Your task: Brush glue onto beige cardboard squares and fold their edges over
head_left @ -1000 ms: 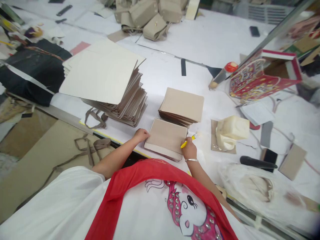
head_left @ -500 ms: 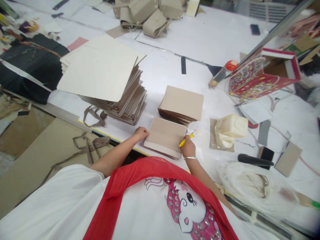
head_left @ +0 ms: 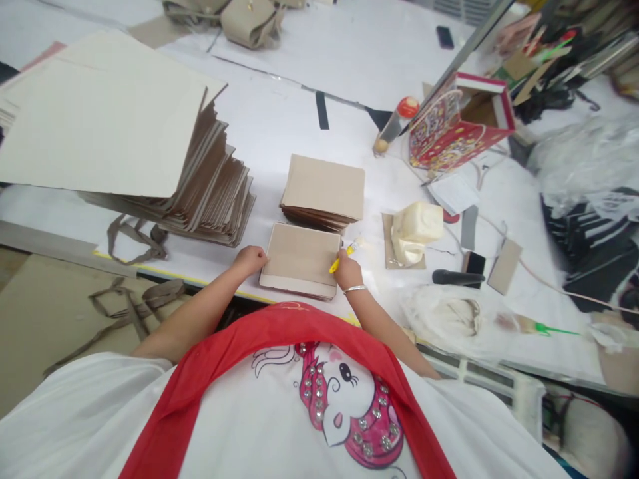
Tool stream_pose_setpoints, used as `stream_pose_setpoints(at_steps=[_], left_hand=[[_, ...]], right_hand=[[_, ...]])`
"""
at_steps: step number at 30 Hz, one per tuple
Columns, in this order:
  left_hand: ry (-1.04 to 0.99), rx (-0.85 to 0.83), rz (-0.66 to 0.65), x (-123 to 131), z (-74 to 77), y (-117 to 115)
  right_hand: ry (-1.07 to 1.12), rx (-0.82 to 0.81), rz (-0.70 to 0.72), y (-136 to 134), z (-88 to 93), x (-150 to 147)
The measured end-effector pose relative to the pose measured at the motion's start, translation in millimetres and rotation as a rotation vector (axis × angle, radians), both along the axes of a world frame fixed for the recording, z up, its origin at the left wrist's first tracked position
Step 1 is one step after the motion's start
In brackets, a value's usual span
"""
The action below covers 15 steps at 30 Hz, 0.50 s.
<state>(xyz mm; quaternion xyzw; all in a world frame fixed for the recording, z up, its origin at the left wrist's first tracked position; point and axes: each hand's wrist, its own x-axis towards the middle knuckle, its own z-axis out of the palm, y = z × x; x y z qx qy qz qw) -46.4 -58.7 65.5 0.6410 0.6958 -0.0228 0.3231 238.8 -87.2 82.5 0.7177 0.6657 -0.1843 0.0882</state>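
Near the table's (head_left: pixel 269 133) front edge, the left hand (head_left: pixel 250 261) rests curled against a beige panel (head_left: pixel 302 249), its hold unclear, the right hand (head_left: pixel 348 271) gripping a yellow brush (head_left: pixel 351 250), apparently aligning edges, the next move seemingly calling for even pressure.

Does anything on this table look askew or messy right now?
Yes: the tall stack of boards beyond the left hand is uneven, its edges jutting at differing angles. Beside it, a grey-brown strap lies in a loose tangle near the edge of the table.
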Motion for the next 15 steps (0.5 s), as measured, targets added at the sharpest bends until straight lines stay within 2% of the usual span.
stream_pose_setpoints(at_steps=[4, 7, 10, 12, 15], left_hand=[[0.081, 0.011, -0.091, 1.4, 8.5, 1.9], [0.144, 0.158, -0.203, 5.9, 12.7, -0.2], [0.158, 0.316, -0.502, 14.2, 14.6, -5.8], [0.125, 0.334, -0.71, 19.1, 14.3, -9.9], [0.112, 0.339, -0.826, 22.3, 13.1, -15.1]], right_hand=[[-0.011, -0.011, 0.014, 1.8, 1.4, 1.9], [-0.007, -0.024, 0.033, 2.2, 2.0, 3.3], [-0.012, -0.033, 0.047, 2.4, 2.5, 2.8], [-0.027, -0.027, 0.053, 3.4, 3.2, 2.2], [-0.07, 0.006, 0.013, 5.4, 6.4, 4.3]])
